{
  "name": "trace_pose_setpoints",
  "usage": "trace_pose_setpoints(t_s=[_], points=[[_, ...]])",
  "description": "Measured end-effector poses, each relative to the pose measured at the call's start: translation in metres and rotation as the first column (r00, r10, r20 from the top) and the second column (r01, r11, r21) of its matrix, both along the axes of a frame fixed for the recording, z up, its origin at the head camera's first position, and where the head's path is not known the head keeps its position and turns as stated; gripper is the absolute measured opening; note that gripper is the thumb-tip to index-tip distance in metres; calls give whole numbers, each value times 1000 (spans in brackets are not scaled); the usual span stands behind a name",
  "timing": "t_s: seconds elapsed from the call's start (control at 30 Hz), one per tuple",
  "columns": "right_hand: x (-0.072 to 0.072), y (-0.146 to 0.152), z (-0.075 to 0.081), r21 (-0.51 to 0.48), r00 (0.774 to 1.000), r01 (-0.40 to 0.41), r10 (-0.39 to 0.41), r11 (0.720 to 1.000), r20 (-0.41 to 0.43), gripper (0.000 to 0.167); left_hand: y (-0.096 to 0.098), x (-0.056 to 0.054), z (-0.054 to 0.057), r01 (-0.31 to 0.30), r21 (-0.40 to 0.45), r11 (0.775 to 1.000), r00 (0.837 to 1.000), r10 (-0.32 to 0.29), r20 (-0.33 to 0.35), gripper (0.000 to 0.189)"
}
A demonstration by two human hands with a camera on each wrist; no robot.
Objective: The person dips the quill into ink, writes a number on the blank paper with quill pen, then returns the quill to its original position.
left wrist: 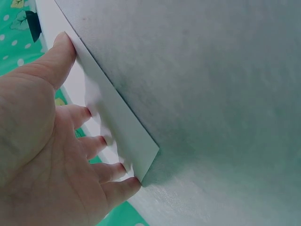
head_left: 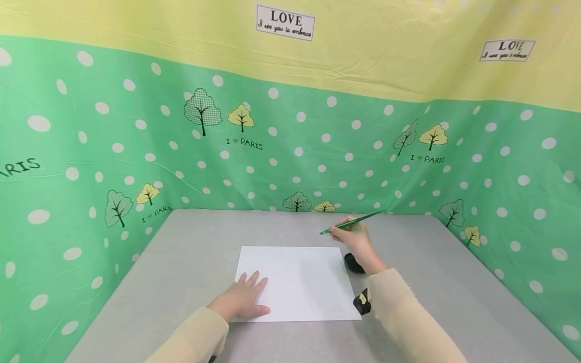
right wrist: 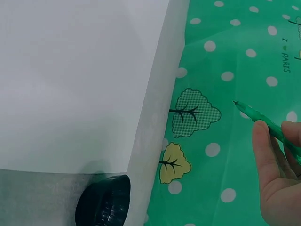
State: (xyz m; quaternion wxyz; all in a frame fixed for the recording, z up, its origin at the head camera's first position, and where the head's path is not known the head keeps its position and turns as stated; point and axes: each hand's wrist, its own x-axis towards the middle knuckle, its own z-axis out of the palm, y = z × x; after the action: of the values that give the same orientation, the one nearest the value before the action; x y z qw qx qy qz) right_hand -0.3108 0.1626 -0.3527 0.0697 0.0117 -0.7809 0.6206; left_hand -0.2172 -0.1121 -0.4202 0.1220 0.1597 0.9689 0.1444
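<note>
The right-hand grip [head_left: 357, 239] pinches a slanting green pen [head_left: 364, 218], tip leftward, raised just past the far right corner of white paper [head_left: 301, 282] on the bench [head_left: 190, 252], while the left-hand grip [head_left: 242, 298] rests spread on the paper's left side.

The paper [head_left: 304, 282] is a plain white rectangular sheet lying flat on the grey table [head_left: 195, 247], its long sides running left to right. The left hand [head_left: 242, 298] rests on its left part with the fingers spread, the thumb beside the near edge. In the left wrist view a corner of the sheet shows just past the little finger.

The pen [head_left: 365, 218] is slim and green, with a dark point in the right wrist view. The right hand [head_left: 356, 239] pinches it aloft, clear of the sheet. It slants, point low and to the left, tail up to the right.
</note>
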Motion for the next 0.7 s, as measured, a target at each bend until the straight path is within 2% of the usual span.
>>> trace_pose_setpoints(t_s=[0.27,0.5,0.7], points=[[-2,-6,-6,1,1000,-13,13,1000,8,13,0,0,2,-9,8,1000,1000,9,6,74],[-3,-11,-13,-9,1000,-14,14,1000,15,12,0,-3,-5,-3,-16,1000,1000,3,13,75],[-4,-15,-17,-10,1000,-8,9,1000,13,9,0,-1,0,-15,-10,1000,1000,15,8,74]])
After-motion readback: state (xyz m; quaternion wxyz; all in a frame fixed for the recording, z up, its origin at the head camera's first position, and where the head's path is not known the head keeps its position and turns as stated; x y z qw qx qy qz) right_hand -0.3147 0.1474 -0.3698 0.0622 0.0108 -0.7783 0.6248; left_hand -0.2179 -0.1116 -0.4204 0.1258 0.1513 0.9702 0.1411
